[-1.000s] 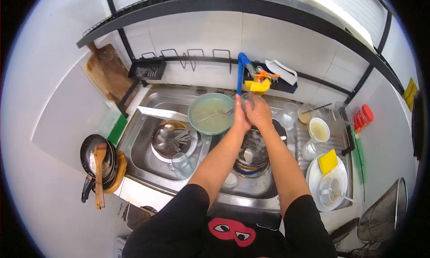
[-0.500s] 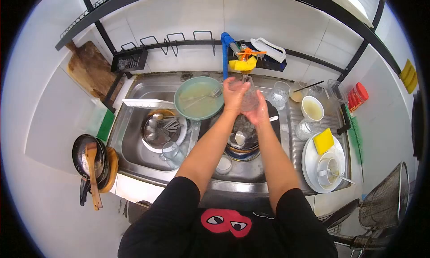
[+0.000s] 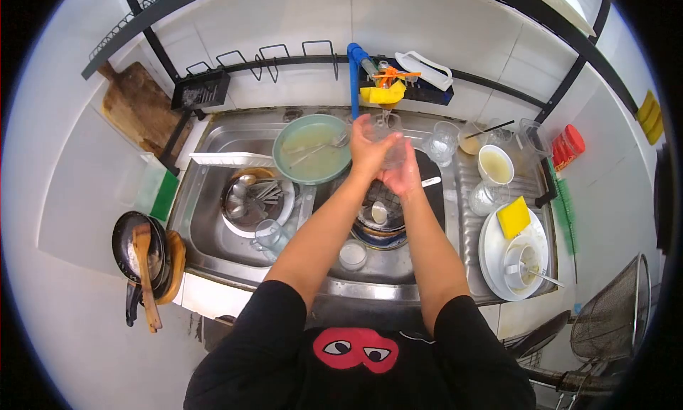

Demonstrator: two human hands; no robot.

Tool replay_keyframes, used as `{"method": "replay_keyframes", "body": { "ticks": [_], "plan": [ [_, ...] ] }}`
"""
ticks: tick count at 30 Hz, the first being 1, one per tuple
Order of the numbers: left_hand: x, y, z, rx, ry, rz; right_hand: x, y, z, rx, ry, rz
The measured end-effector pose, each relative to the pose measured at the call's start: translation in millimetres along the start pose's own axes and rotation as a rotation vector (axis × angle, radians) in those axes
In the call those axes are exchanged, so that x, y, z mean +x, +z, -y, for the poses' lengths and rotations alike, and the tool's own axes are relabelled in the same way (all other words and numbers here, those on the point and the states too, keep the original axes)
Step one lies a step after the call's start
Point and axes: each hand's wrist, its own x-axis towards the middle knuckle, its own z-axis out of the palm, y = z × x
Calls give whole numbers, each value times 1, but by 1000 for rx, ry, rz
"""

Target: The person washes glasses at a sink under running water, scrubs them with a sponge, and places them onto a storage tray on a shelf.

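Observation:
Under the running faucet (image 3: 385, 91), my left hand (image 3: 370, 152) is closed around the side of a clear glass (image 3: 386, 125). My right hand (image 3: 405, 172) cups the same glass from the right and below, fingers partly hidden by it. The glass is tilted, and water runs onto it. Below my hands, the right sink basin (image 3: 334, 273) holds a stack of dirty dishes (image 3: 384, 237) with a pale spoon (image 3: 378, 211) on top. Just left of my left hand sits a green bowl (image 3: 313, 171) of cloudy water with a fork in it.
The left basin holds a white plate with spoons (image 3: 239, 205) and a glass mug (image 3: 270, 238). To the right stand glasses (image 3: 442, 145), a white bowl (image 3: 496, 165), and plates (image 3: 491, 264) with a yellow sponge (image 3: 514, 216) and cup (image 3: 521, 264). Pans (image 3: 128, 239) hang at left.
The glass has been turned and tilted differently between my hands under the water, and both hands have shifted slightly. The whole view has moved a little.

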Motion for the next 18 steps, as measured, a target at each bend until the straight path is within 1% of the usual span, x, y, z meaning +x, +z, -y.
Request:
{"method": "replay_keyframes", "body": {
  "ticks": [1, 2, 4, 5, 7, 8, 10, 11, 13, 14, 16, 17, 18],
  "plan": [
    [0, -5, -2, -20, 18, 92, 4, -28, 12, 90, 128, 207],
    [3, -11, -4, -52, -40, 183, 5, -46, 20, 184, 256, 413],
    [6, -19, -17, -117, -164, 363, 6, -50, 30, 35, 388, 421],
    [2, -17, -22, 94, -101, 319, 6, -52, 33, -42, 456, 424],
    [-9, -9, -45, 513, 41, 225, 0, -18, 20, -89, 148, -31],
    [-15, -5, -42, 550, 198, 181, -2, -6, 15, -107, -10, -258],
    [-26, 3, -32, 617, 511, 92, 8, -7, 16, -21, -29, -127],
    [-20, 3, -27, 539, 364, 54, 12, -9, 16, 23, -41, -62],
    [-5, 1, -17, 378, 62, -27, 5, 9, 16, -157, -23, -302],
    [-7, 1, -15, 435, 145, -18, 3, 17, 19, -254, -14, -417],
    [-9, 3, -20, 552, 320, 2, 15, 3, 22, -177, -10, -330],
    [-11, 0, -15, 538, 306, -1, 17, -9, 17, -129, -2, -295],
    [-9, -1, -7, 521, 293, -9, 12, -8, 14, -134, -9, -310]
  ]
}}
